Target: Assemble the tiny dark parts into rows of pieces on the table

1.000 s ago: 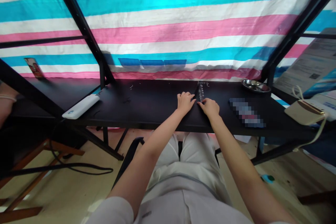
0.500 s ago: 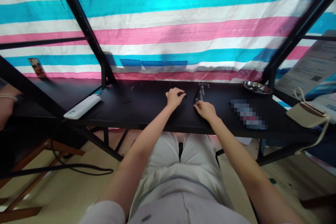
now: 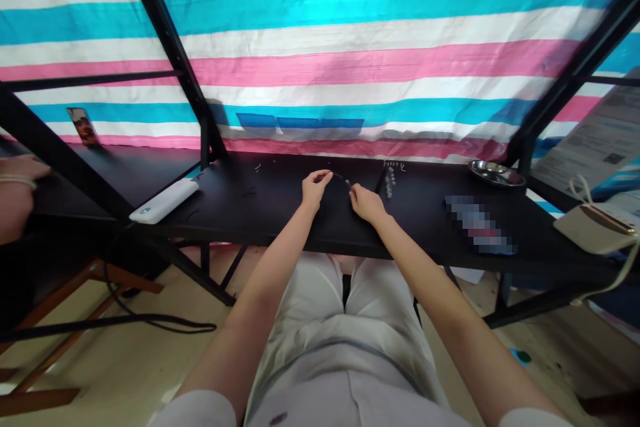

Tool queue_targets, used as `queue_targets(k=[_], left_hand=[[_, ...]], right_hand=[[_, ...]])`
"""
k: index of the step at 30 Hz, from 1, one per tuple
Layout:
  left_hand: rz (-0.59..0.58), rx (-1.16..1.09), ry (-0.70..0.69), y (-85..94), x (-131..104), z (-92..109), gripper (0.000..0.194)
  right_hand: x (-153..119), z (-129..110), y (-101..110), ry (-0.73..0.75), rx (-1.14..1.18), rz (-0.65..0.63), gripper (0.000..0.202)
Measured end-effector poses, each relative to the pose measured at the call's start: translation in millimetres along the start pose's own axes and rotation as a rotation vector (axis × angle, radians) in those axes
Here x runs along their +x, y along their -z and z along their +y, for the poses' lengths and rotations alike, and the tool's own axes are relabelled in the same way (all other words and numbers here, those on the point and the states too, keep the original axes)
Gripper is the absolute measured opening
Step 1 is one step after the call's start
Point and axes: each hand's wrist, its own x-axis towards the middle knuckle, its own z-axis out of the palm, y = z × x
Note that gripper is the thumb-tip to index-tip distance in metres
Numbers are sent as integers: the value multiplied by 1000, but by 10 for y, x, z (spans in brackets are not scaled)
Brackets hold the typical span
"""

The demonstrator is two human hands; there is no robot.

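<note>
Above the black table (image 3: 280, 213), my left hand (image 3: 315, 189) pinches a thin dark rod (image 3: 339, 176) between thumb and fingertips. The rod points toward my right hand (image 3: 368, 203), whose fingers are closed on a small greyish piece (image 3: 349, 183) at the rod's tip. Whether the two touch I cannot tell. Just beyond my right hand lies a column of small clear-grey pieces (image 3: 390, 183), with dark strips (image 3: 381, 177) beside it. Tiny white pieces (image 3: 395, 165) form a row at the back.
A white device (image 3: 165, 201) with a cable lies left. On the right are a metal dish (image 3: 497, 174), a blurred-out packet (image 3: 480, 225) and a beige bag (image 3: 595, 227). Black frame posts flank the table. Another person's hand (image 3: 20, 170) shows at far left.
My right hand has moved left, away from the column of clear-grey pieces, carrying a small greyish piece. My left hand has shifted slightly left and turned its dark rod toward it.
</note>
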Motion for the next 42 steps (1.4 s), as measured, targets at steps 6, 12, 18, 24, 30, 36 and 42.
queue_targets(k=[6, 12, 18, 24, 30, 36, 42], left_hand=[[-85, -43, 36, -11, -35, 22, 25], [-109, 6, 9, -17, -58, 50, 24], [-114, 171, -126, -22, -126, 156, 21], [-165, 279, -184, -20, -162, 202, 19], [-243, 299, -210, -39, -207, 228, 16], [-327, 339, -210, -46, -230, 240, 17], [-346, 289, -148, -42, -224, 220, 21]], right_hand=[[-44, -7, -18, 8, -30, -35, 28], [-52, -27, -3, 23, -65, -28, 27], [-66, -43, 8, 11, -76, -22, 25], [-72, -20, 15, -23, -68, 0, 24], [-80, 0, 12, -49, -50, 38, 24], [-94, -2, 21, -45, -19, 81, 27], [-97, 27, 6, -34, -3, 125, 28]])
